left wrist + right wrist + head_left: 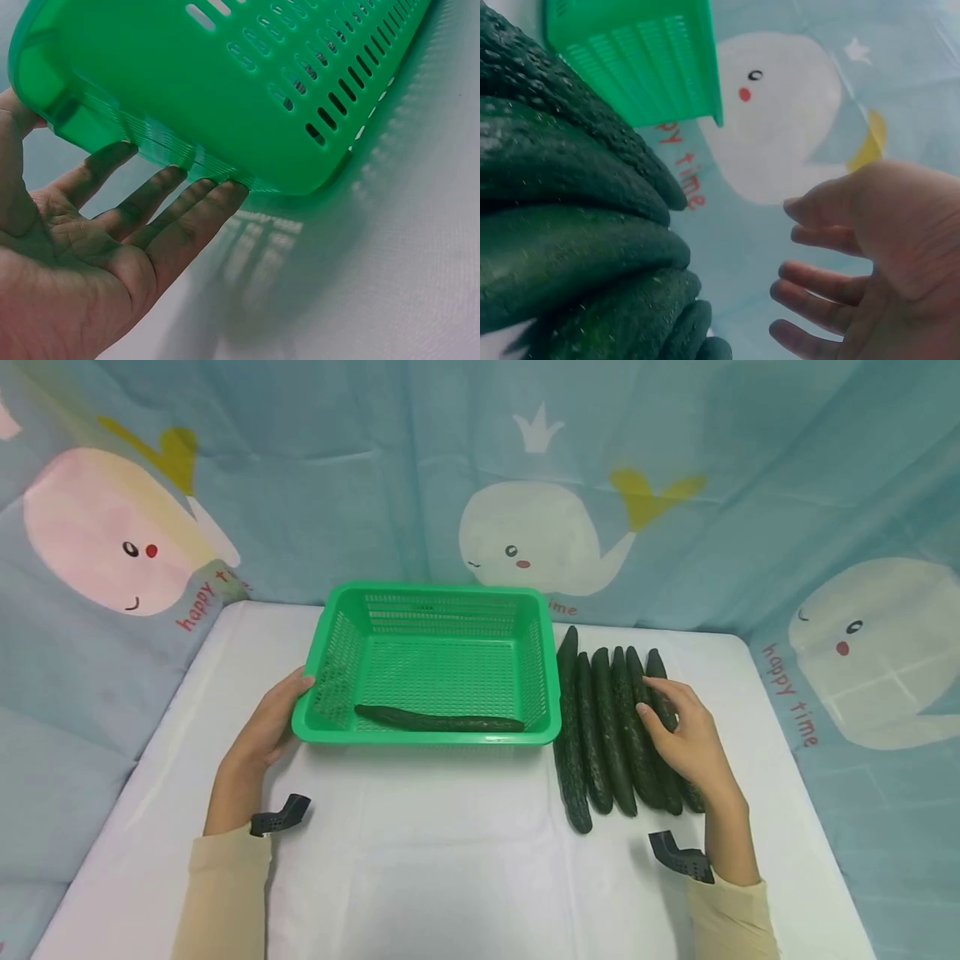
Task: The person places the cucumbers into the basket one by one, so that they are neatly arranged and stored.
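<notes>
A green plastic basket (420, 737) with slotted walls stands at the table's middle-left, one cucumber (438, 721) lying along its near side. My left hand (272, 718) holds the basket's left side. The thumb lies over the rim, and the fingertips (232, 187) touch the outer wall in the left wrist view. Right of the basket, several dark green cucumbers (606, 727) lie side by side, pointing away from me. Over the rightmost cucumbers hovers my right hand (690, 739), thumb and fingers spread apart. Nothing is between its fingers in the right wrist view.
A white cloth (420, 860) covers the table. Behind and beside it hangs a blue curtain (300, 510) printed with whales. The basket's right wall stands close against the leftmost cucumber. A black wrist camera (283, 814) sits on each arm.
</notes>
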A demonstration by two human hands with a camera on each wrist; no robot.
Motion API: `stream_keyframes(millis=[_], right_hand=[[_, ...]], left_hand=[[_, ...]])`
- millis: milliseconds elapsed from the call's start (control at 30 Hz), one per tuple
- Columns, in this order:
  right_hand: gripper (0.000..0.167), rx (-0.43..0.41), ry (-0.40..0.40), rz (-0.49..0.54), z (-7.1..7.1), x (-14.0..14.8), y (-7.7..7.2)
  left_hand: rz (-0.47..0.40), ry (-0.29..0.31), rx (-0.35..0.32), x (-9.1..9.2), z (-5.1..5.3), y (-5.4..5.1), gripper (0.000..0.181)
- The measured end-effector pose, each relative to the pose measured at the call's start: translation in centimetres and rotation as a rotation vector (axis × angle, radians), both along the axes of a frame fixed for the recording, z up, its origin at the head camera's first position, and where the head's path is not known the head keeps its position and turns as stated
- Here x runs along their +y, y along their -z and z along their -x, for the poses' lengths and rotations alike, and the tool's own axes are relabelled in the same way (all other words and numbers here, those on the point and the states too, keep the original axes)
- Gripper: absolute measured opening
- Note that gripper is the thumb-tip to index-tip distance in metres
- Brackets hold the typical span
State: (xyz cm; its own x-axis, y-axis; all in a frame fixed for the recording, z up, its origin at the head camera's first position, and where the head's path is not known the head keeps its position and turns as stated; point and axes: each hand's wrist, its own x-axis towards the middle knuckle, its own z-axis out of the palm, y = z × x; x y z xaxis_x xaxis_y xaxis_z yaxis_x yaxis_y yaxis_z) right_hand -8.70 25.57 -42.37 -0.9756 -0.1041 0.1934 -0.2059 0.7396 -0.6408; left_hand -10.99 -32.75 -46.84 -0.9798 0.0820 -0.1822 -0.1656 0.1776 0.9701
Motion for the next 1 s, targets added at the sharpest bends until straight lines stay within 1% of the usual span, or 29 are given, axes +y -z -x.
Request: stream_keyframes(millis=[133,200,333,467,667,833,1000], right_hand=[[0.049,-0.027,0.009,0.001,0.3,0.4,0.5],[0.05,-0.03,0.026,-0.021,0.4,1.1,0.7],[0.051,-0.042,0.081,-0.067,0.7,2.9,1.2],[0.052,-0.074,0.124,-0.104,1.1,4.3,1.9],[0.053,-0.113,0.129,-0.155,1.3,5.0,2.4],[0.056,-0.191,0.143,-0.193,1.2,5.0,2.7],[0.06,-0.263,0.122,-0.201,1.2,5.4,2.9]], left_hand=[[0.012,-0.008,-0.002,-0.4,-0.7,-0.2,0.077],[-0.005,-0.005,-0.005,-0.4,-0.8,-0.4,0.077],[-0.036,0.002,-0.004,0.0,-0.6,-0.4,0.077],[-0.039,0.014,-0.005,0.4,-0.2,-0.4,0.076],[-0.051,0.005,-0.014,0.7,0.0,-0.4,0.075],[-0.036,0.002,-0.013,0.7,0.0,-0.3,0.074],[-0.061,0.009,-0.023,0.8,0.1,-0.3,0.074]])
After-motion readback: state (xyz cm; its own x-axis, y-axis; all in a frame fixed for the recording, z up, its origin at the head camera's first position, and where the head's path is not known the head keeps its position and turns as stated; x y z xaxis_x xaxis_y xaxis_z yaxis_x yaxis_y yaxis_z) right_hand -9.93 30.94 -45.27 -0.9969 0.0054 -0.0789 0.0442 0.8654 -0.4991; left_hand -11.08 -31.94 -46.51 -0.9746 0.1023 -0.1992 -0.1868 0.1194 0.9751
